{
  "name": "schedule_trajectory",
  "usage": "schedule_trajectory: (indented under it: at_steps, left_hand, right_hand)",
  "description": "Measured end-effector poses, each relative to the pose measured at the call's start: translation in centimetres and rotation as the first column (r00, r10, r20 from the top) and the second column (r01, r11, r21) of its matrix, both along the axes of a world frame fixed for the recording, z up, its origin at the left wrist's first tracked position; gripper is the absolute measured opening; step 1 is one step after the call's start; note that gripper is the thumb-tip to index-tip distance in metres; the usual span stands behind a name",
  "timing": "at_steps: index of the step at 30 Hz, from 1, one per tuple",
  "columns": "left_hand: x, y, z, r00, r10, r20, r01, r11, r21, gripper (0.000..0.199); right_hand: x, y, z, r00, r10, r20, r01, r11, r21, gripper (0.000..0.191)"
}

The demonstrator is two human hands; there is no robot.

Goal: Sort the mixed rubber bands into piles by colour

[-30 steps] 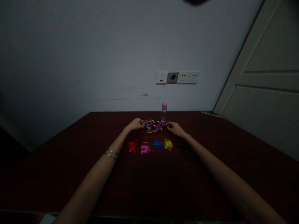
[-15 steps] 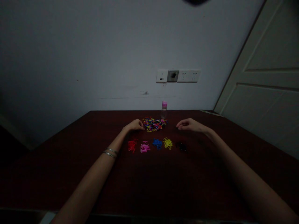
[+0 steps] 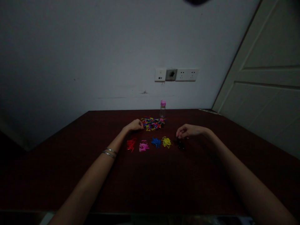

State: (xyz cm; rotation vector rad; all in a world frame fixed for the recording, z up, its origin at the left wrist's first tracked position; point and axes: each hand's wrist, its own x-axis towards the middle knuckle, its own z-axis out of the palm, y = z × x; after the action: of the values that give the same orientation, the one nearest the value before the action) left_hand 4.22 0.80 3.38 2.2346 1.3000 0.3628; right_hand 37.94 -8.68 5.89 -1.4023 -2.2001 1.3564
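A mixed heap of small coloured rubber bands (image 3: pixel 153 123) lies towards the back of the table. My left hand (image 3: pixel 135 124) rests at its left edge with the fingers curled together; whatever they hold, if anything, is hidden. In front of the heap runs a row of sorted piles: red bands (image 3: pixel 130 144), pink bands (image 3: pixel 143 146), blue bands (image 3: pixel 156 142), yellow bands (image 3: pixel 166 142) and a black pile (image 3: pixel 181 144). Just above the black pile is my right hand (image 3: pixel 187 131), its fingertips pinched and pointing down. Darkness conceals what sits between them.
A clear bottle with a pink cap (image 3: pixel 162 109) stands behind the heap, near the wall. Sockets and switches (image 3: pixel 176 75) are set in the wall above. The dark red table (image 3: pixel 150 181) reaches back to the wall, and a pale door (image 3: pixel 264 78) is at the right.
My right hand has come down and nearer, from beside the heap to the black pile. My left hand stays at the heap's left edge. The whole view has shifted slightly.
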Motion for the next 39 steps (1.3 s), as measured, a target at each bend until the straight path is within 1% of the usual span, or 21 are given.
schedule_trajectory:
  at_steps: [2, 4, 6, 8, 11, 14, 17, 21, 24, 26, 29, 32, 34, 36, 37, 39]
  left_hand:
    - [-0.3, 0.2, 0.2, 1.0, 0.006, -0.012, -0.006, 1.0, 0.003, 0.017]
    - [-0.6, 0.3, 0.6, 1.0, 0.023, -0.001, -0.023, 0.999, 0.023, 0.017]
    - [-0.6, 0.2, 1.5, 0.999, 0.045, 0.027, -0.046, 0.997, 0.058, 0.017]
    - [0.0, -0.2, 2.6, 0.998, 0.037, 0.05, -0.041, 0.995, 0.095, 0.018]
    - [2.5, -1.8, 4.2, 0.995, -0.069, 0.069, 0.058, 0.987, 0.148, 0.018]
    - [6.1, -4.3, 5.1, 0.969, -0.235, 0.076, 0.221, 0.962, 0.157, 0.018]
    - [9.9, -6.9, 5.2, 0.931, -0.365, 0.024, 0.359, 0.924, 0.132, 0.015]
    - [13.8, -9.2, 4.3, 0.865, -0.5, -0.05, 0.502, 0.858, 0.109, 0.01]
    - [15.2, -9.6, 3.7, 0.825, -0.558, -0.089, 0.565, 0.819, 0.102, 0.011]
    - [15.3, -9.0, 3.4, 0.822, -0.563, -0.08, 0.569, 0.815, 0.11, 0.012]
    - [14.1, -7.0, 3.2, 0.863, -0.504, -0.028, 0.503, 0.853, 0.14, 0.016]
    - [11.3, -4.2, 2.6, 0.928, -0.37, 0.041, 0.357, 0.916, 0.185, 0.021]
    - [8.9, -2.3, 2.0, 0.96, -0.248, 0.129, 0.221, 0.956, 0.193, 0.025]
    - [6.4, -0.7, 1.1, 0.973, -0.097, 0.21, 0.058, 0.981, 0.184, 0.03]
    - [5.2, 0.0, 0.6, 0.969, -0.027, 0.247, -0.016, 0.985, 0.171, 0.033]
    - [3.1, 1.1, -0.4, 0.945, 0.087, 0.316, -0.147, 0.974, 0.171, 0.034]
  right_hand:
    - [0.6, 0.4, -0.5, 0.999, -0.037, -0.008, 0.037, 0.999, 0.019, 0.024]
    - [1.2, 0.8, -1.0, 0.996, -0.081, -0.027, 0.082, 0.996, 0.038, 0.024]
    - [1.7, 1.2, -1.6, 0.991, -0.128, -0.047, 0.13, 0.99, 0.048, 0.025]
    - [2.2, 1.6, -2.1, 0.983, -0.169, -0.066, 0.172, 0.984, 0.055, 0.026]
    - [2.6, 1.8, -2.7, 0.972, -0.22, -0.081, 0.225, 0.973, 0.055, 0.028]
    - [2.8, 1.9, -3.1, 0.95, -0.297, -0.1, 0.305, 0.95, 0.069, 0.026]
    - [2.9, 1.9, -3.6, 0.926, -0.349, -0.143, 0.363, 0.927, 0.095, 0.025]
    - [3.1, 2.0, -3.8, 0.924, -0.34, -0.176, 0.362, 0.926, 0.108, 0.024]
    - [3.2, 2.1, -3.9, 0.926, -0.337, -0.168, 0.358, 0.927, 0.115, 0.024]
    - [3.3, 2.1, -4.0, 0.924, -0.348, -0.16, 0.368, 0.922, 0.122, 0.024]
    - [3.3, 2.3, -4.3, 0.919, -0.355, -0.173, 0.379, 0.915, 0.135, 0.022]
    - [3.2, 2.4, -4.5, 0.916, -0.358, -0.184, 0.384, 0.913, 0.139, 0.021]
    - [3.1, 2.4, -4.6, 0.914, -0.367, -0.176, 0.392, 0.909, 0.143, 0.021]
    - [3.0, 2.4, -4.6, 0.911, -0.379, -0.164, 0.403, 0.903, 0.149, 0.021]
    - [2.9, 2.4, -4.6, 0.909, -0.386, -0.156, 0.408, 0.9, 0.152, 0.021]
    - [2.8, 2.4, -4.6, 0.909, -0.395, -0.135, 0.414, 0.896, 0.162, 0.021]
